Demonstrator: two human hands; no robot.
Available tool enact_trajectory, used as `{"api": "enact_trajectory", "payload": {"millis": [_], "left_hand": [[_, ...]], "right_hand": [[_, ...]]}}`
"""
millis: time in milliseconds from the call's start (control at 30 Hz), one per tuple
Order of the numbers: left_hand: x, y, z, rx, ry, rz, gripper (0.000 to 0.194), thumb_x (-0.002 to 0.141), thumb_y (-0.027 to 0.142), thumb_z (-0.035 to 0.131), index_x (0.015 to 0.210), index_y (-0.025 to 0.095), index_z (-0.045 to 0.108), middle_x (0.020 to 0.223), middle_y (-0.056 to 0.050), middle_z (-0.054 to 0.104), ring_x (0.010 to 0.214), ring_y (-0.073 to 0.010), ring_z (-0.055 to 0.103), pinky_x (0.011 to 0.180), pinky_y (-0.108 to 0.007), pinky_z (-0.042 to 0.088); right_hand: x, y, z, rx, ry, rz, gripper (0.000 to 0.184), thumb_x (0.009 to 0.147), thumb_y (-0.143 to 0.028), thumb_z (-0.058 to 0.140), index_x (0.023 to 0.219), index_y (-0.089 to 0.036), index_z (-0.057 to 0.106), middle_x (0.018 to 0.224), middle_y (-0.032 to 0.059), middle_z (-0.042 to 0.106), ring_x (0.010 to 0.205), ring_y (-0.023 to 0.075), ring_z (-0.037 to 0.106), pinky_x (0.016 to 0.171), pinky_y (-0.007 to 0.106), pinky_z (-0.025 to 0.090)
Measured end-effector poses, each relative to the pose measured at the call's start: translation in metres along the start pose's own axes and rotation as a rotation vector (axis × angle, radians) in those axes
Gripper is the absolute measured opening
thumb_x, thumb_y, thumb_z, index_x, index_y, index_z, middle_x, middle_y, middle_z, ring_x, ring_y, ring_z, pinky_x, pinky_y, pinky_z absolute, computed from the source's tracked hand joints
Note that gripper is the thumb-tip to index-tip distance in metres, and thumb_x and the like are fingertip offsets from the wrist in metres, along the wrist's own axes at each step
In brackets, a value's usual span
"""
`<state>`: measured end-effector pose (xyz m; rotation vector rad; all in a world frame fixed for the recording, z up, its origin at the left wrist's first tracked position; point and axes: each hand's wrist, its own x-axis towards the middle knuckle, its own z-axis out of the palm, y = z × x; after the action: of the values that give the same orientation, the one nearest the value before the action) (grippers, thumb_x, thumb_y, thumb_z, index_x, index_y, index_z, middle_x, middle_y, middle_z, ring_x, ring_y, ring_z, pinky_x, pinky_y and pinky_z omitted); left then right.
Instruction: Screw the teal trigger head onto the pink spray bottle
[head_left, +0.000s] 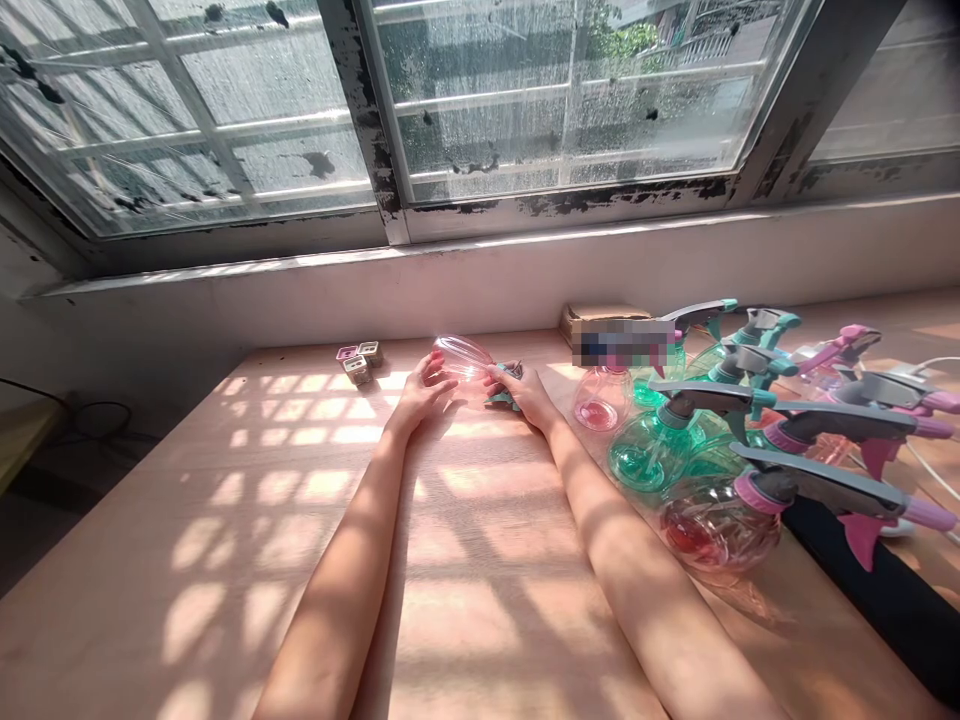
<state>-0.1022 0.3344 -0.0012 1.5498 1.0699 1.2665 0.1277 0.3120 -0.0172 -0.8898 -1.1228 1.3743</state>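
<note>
A clear pink spray bottle (463,358) lies tilted between my two hands, its rounded base toward the upper left. Curved around that base end is my left hand (421,392), fingers against the plastic and thumb stretched along the near side. My right hand (526,394) is closed at the narrower neck end, thumb on top. Under its fingers shows a teal and grey spray head (504,400); my hand partly covers it, and I cannot tell whether it is fixed to the bottle.
Several assembled spray bottles, such as a green one (651,450) and a pink one (716,535), crowd the right side by my forearm. A cardboard box (604,318) stands behind them. Small square blocks (357,371) sit at the back left, below the window (570,100).
</note>
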Motion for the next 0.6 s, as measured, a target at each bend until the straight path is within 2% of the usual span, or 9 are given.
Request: {"api": "enact_trajectory", "payload": {"millis": [200,400,600], "left_hand": [[0.0017,-0.0017,0.0008,0.017,0.027,-0.018,0.039,0.102,0.036,0.072,0.137,0.020,0.065,0.140,-0.011,0.068,0.120,-0.0295,0.071,0.100,-0.053,0.061],[0.0035,-0.0030,-0.0010,0.064,0.016,0.030,0.041,0.099,0.030,0.076,0.138,0.021,0.065,0.147,-0.011,0.065,0.128,-0.0316,0.067,0.106,-0.056,0.058],[0.0063,-0.0088,0.0027,0.087,0.035,0.036,0.040,0.099,0.031,0.076,0.136,0.020,0.066,0.144,-0.011,0.067,0.126,-0.0315,0.068,0.106,-0.057,0.058]], "right_hand": [[0.0004,-0.0011,0.0002,-0.005,-0.013,0.001,0.023,0.104,-0.033,0.073,0.121,-0.017,0.071,0.115,0.0058,0.076,0.089,0.0198,0.075,0.076,0.037,0.066],[0.0007,-0.0003,0.0005,-0.011,0.012,0.000,0.026,0.105,-0.035,0.072,0.124,-0.018,0.070,0.119,0.0070,0.075,0.094,0.0216,0.075,0.080,0.040,0.066],[0.0003,-0.0016,0.0002,-0.030,-0.005,0.012,0.026,0.104,-0.034,0.073,0.124,-0.018,0.070,0.120,0.0072,0.075,0.095,0.0220,0.076,0.082,0.041,0.066]]}}
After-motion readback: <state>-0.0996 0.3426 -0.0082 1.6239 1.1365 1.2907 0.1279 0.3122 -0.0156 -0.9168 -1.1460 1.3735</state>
